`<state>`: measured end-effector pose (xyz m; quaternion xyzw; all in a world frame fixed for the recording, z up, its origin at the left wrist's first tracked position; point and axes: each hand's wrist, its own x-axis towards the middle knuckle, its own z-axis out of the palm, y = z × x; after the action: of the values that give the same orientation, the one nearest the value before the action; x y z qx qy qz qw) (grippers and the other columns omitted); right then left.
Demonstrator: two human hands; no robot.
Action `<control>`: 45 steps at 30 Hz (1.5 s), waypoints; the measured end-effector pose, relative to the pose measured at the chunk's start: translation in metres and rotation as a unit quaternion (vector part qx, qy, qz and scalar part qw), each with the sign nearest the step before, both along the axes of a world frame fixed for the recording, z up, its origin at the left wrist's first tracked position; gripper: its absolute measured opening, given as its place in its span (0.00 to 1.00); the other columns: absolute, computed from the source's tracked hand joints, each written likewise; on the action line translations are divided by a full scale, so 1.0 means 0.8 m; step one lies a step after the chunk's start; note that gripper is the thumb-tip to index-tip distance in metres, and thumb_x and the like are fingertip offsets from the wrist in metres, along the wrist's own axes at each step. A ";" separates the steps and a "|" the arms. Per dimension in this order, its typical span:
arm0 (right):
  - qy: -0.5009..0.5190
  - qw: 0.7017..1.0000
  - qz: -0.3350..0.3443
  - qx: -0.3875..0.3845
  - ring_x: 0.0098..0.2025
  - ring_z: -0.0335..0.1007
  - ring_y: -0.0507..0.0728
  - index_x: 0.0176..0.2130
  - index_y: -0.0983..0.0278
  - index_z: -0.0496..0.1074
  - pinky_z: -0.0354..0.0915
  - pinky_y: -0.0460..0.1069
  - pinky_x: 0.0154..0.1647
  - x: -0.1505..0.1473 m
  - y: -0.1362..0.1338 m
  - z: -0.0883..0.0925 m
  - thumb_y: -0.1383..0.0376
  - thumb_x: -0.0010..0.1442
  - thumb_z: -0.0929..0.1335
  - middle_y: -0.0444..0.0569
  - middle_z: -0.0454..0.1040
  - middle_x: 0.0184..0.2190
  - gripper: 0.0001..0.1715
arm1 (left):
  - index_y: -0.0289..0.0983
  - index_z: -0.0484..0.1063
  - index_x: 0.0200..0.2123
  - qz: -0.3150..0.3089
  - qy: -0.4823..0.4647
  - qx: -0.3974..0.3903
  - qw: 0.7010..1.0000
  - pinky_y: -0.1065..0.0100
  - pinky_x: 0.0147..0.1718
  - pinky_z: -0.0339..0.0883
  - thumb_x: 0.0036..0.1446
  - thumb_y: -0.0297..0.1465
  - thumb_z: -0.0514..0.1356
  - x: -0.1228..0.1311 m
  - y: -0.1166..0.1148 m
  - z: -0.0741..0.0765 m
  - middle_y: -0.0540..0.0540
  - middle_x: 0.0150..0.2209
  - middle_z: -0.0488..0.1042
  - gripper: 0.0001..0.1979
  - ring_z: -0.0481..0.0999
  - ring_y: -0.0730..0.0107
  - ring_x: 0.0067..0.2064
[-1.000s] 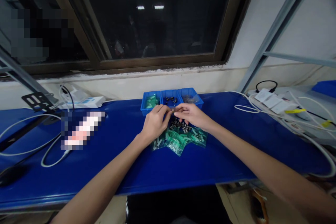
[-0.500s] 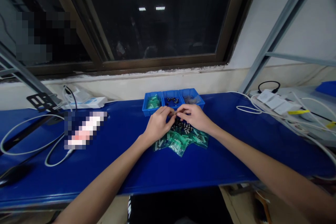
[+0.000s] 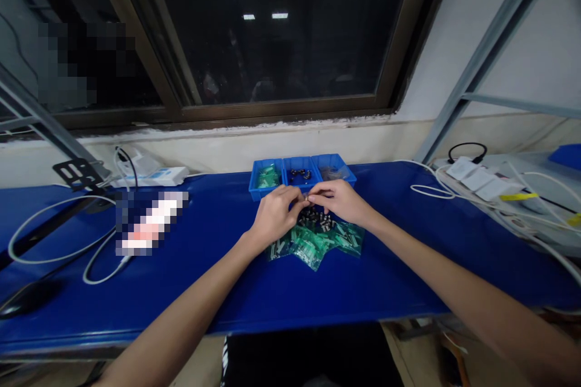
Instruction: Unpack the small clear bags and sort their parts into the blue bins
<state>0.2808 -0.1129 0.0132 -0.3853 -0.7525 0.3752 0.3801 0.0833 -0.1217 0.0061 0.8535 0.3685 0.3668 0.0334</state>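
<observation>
My left hand (image 3: 278, 213) and my right hand (image 3: 341, 201) meet over the middle of the table, fingertips pinched together around something too small to make out. Just beneath the fingers lies a pile of small black and silver cylindrical parts (image 3: 323, 221). Nearer to me, green plastic packets (image 3: 309, 247) are spread out with pale strips showing in them. Behind my hands stand three joined blue bins: the left bin (image 3: 256, 195) contains green packets, the middle bin (image 3: 300, 164) a few black parts, and the right bin (image 3: 351, 179) clear plastic pieces.
The blue tabletop (image 3: 181, 290) runs up to a wall below a dark window (image 3: 281, 60). At left are a blurred-out lit device, white cables, a black mouse (image 3: 29, 301) and a white box (image 3: 167, 176). White adapters (image 3: 483, 181) and cables crowd the right side beside a metal post (image 3: 476, 54).
My fingertips have shifted slightly against each other and remain pinched together. The whole view has moved a little; the bins, packets and pile look the same.
</observation>
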 end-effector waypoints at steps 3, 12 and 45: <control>0.017 1.000 -0.012 -0.009 0.29 0.73 0.56 0.33 0.62 0.76 0.67 0.50 0.24 0.002 0.003 0.000 0.57 0.59 0.69 0.49 0.77 0.27 0.10 | 0.38 0.70 0.36 -0.002 -0.003 0.007 1.000 0.64 0.36 0.67 0.65 0.33 0.54 -0.001 0.001 0.000 0.48 0.32 0.73 0.08 0.73 0.67 0.35; 0.136 0.955 -0.262 -0.015 0.23 0.74 0.55 0.45 0.61 0.63 0.64 0.47 0.21 0.048 0.038 0.004 0.51 0.55 0.70 0.47 0.76 0.28 0.24 | 0.37 0.66 0.48 0.034 0.009 0.019 0.999 0.63 0.39 0.72 0.65 0.30 0.51 -0.006 0.006 -0.001 0.44 0.41 0.71 0.10 0.74 0.66 0.41; -0.274 0.955 -0.032 0.104 0.25 0.65 0.52 0.32 0.63 0.72 0.55 0.48 0.27 0.005 0.001 -0.011 0.68 0.59 0.67 0.44 0.71 0.22 0.04 | 0.36 0.70 0.40 -0.011 0.194 -0.035 0.980 0.65 0.37 0.70 0.67 0.28 0.50 -0.004 0.006 -0.006 0.43 0.40 0.71 0.09 0.74 0.62 0.43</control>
<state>0.2845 -0.1118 0.0044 -0.4557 -0.8499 0.1621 0.2092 0.0799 -0.1167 0.0012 0.9108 0.3713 0.1805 -0.0049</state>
